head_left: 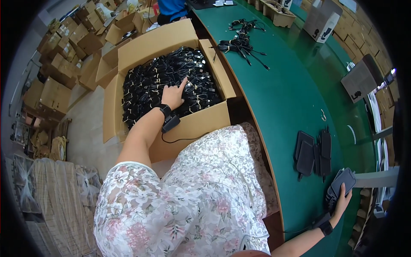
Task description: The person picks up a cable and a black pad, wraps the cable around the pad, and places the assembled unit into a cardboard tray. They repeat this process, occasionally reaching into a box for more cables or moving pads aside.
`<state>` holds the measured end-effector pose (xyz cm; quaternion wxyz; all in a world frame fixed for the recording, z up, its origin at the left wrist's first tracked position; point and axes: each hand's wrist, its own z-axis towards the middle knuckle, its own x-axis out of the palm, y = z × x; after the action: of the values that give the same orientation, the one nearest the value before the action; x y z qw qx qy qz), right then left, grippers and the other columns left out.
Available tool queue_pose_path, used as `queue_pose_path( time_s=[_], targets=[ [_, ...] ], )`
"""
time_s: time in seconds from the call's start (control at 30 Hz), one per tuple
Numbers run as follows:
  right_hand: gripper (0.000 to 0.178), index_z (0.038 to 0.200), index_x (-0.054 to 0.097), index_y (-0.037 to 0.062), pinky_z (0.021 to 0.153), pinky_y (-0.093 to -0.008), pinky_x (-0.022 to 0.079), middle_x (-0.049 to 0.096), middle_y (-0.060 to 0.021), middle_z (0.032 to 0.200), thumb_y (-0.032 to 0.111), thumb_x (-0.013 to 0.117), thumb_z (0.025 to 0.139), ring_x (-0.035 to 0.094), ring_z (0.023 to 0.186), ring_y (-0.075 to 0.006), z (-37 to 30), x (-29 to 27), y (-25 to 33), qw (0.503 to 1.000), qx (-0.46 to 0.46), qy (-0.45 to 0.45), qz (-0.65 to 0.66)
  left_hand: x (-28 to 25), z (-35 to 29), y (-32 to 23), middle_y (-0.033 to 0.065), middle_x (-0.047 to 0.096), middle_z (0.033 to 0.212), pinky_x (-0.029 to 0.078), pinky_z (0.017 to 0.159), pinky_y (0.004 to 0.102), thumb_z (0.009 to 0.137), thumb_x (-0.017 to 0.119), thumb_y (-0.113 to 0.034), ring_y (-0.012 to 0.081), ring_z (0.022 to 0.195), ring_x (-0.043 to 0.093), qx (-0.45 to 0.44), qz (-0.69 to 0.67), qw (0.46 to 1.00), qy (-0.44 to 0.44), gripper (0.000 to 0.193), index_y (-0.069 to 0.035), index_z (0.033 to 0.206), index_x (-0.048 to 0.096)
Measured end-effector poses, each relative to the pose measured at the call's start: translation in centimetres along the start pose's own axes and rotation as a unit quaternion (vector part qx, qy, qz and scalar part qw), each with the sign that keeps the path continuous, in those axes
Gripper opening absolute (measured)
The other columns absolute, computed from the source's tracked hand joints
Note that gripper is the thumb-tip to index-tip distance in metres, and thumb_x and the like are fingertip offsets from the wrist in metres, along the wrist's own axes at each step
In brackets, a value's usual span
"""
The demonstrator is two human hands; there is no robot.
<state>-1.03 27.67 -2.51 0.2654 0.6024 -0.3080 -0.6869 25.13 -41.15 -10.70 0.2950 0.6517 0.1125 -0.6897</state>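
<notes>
My left hand (173,96) reaches over a big open cardboard box (188,115) at the left. Its index finger is stretched out and rests on the bundled black cables (150,81) that fill the box. Thumb and index finger are apart, and nothing shows in the grasp. At the lower right, my right hand (342,201) is closed around a small stack of dark grey, flat rectangular pieces (343,182), at the table's far right side. More flat dark pieces (305,154) lie on the green table just beyond that hand, some side by side and overlapping.
Several tied black cables (242,43) lie on the far part of the green table (274,98). Grey-white cartons (323,21) stand along its right. Cardboard boxes (53,98) crowd the floor at left. A person in blue (171,9) is at the top.
</notes>
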Motion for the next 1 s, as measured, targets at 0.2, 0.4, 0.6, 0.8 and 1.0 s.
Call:
queue_pose_path(
  time_s=[0.2, 0.4, 0.6, 0.8, 1.0],
  targets=[
    [0.058, 0.128, 0.049, -0.0005, 0.094, -0.0356, 0.041, 0.052, -0.0193, 0.126, 0.038, 0.062, 0.087, 0.052, 0.111, -0.0299, -0.8, 1.4, 1.0, 0.992, 0.002, -0.085, -0.096, -0.9, -1.2, 2.9, 0.0087, 0.062, 0.081, 0.047, 0.066, 0.0381, 0.068, 0.070, -0.019, 0.0259, 0.076, 0.063, 0.056, -0.048, 0.992, -0.098, 0.064, -0.014, 0.126, 0.045],
    [0.032, 0.117, 0.057, 0.0031, 0.088, -0.0416, 0.044, 0.055, -0.0152, 0.122, 0.022, 0.056, 0.091, 0.054, 0.108, -0.0313, -2.3, 4.5, 5.2, 0.794, -0.370, -0.359, -0.321, -6.4, -2.4, 6.4, 0.0124, 0.064, 0.094, 0.051, 0.074, 0.0428, 0.070, 0.065, -0.013, 0.0325, 0.086, 0.062, -0.014, -0.107, 0.982, -0.154, 0.058, -0.011, 0.126, 0.046],
    [0.027, 0.115, 0.057, 0.0025, 0.089, -0.0429, 0.044, 0.055, -0.0145, 0.121, 0.009, 0.055, 0.090, 0.054, 0.108, -0.0335, -4.0, 7.8, 7.8, 0.805, -0.460, -0.319, -0.199, -12.8, -2.7, 11.0, 0.0124, 0.064, 0.096, 0.051, 0.072, 0.0440, 0.072, 0.065, -0.016, 0.0333, 0.086, 0.063, -0.065, -0.034, 0.956, -0.283, 0.057, -0.017, 0.126, 0.046],
    [0.027, 0.116, 0.056, 0.0022, 0.092, -0.0419, 0.042, 0.053, -0.0142, 0.124, 0.005, 0.051, 0.089, 0.052, 0.112, -0.0325, -3.5, 9.2, 6.0, 0.848, -0.437, -0.241, -0.181, -20.0, 0.3, 15.2, 0.0124, 0.065, 0.096, 0.051, 0.072, 0.0452, 0.076, 0.064, -0.020, 0.0337, 0.085, 0.063, -0.083, 0.070, 0.947, -0.303, 0.055, -0.019, 0.127, 0.046],
    [0.030, 0.119, 0.054, 0.0037, 0.093, -0.0407, 0.040, 0.053, -0.0124, 0.125, 0.005, 0.050, 0.089, 0.051, 0.113, -0.0313, -3.5, 9.1, 5.2, 0.865, -0.413, -0.218, -0.182, -25.6, 3.7, 16.6, 0.0133, 0.065, 0.088, 0.051, 0.070, 0.0444, 0.077, 0.062, -0.022, 0.0337, 0.082, 0.064, -0.075, 0.139, 0.919, -0.361, 0.046, -0.017, 0.122, 0.050]
  ],
)
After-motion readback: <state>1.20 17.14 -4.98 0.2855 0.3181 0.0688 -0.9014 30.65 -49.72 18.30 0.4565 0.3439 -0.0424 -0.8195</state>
